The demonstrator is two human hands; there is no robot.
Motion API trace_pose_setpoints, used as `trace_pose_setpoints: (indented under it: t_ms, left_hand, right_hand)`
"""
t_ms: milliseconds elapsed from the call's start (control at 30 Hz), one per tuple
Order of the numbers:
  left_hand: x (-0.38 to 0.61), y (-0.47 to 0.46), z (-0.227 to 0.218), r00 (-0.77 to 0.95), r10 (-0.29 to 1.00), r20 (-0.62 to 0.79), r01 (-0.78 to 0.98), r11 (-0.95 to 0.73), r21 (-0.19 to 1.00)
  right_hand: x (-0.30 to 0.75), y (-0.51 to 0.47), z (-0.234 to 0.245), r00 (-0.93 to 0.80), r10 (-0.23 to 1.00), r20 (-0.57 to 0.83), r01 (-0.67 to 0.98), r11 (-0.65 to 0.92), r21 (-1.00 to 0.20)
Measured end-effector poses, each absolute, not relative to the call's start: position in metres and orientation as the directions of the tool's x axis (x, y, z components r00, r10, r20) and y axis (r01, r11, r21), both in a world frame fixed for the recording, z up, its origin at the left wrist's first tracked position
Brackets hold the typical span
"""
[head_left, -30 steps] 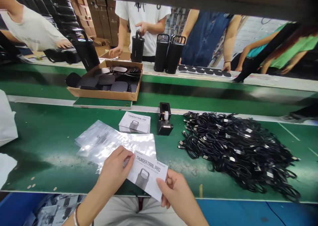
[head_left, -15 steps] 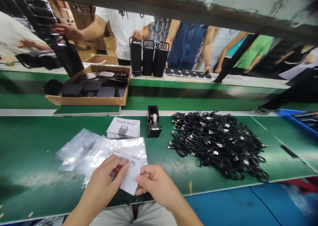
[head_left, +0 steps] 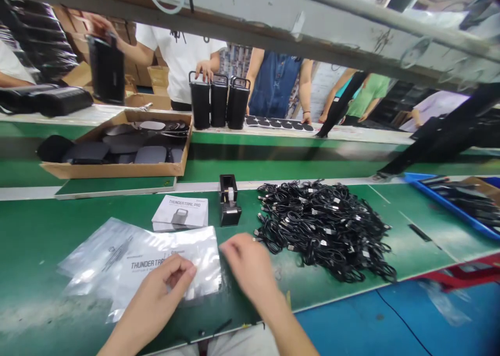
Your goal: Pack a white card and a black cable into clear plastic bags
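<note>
My left hand pinches a clear plastic bag that has a white "Thunder Trail" leaflet inside it, lying on the green bench. More clear bags are spread under and to the left of it. My right hand hovers to the right of the bag, blurred by motion, its fingers loosely curled with nothing seen in them, a short way from a heap of black cables. A stack of white leaflets lies behind the bags.
A black tape dispenser stands between the leaflets and cables. A cardboard tray of dark pads sits on the conveyor. Three black speakers stand on the far bench, where several people work. A blue tray lies at right.
The leaflet went into the clear bag. My right hand let go of it and moved right toward the cables. My view swung to the right.
</note>
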State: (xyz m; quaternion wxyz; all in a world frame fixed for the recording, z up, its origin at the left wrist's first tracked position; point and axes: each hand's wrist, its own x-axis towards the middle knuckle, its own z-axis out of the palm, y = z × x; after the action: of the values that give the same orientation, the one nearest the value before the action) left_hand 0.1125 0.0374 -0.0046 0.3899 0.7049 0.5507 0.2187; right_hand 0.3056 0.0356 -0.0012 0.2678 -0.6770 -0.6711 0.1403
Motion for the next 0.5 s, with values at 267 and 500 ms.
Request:
trace_pose_setpoints:
  t_ms: [267,500]
  left_hand:
    - [0.117,0.042,-0.009,0.240,0.970,-0.031,0.772,-0.172,0.612]
    - [0.113,0.042,-0.010,0.164,0.979,-0.118,0.692,-0.030,0.721]
  right_hand:
    - [0.392,0.044,-0.030,0.199,0.879,0.433,0.962,-0.092,-0.256]
    - [0.338,0.026,-0.015,0.248,0.955,0.160,0.429,0.039,-0.903]
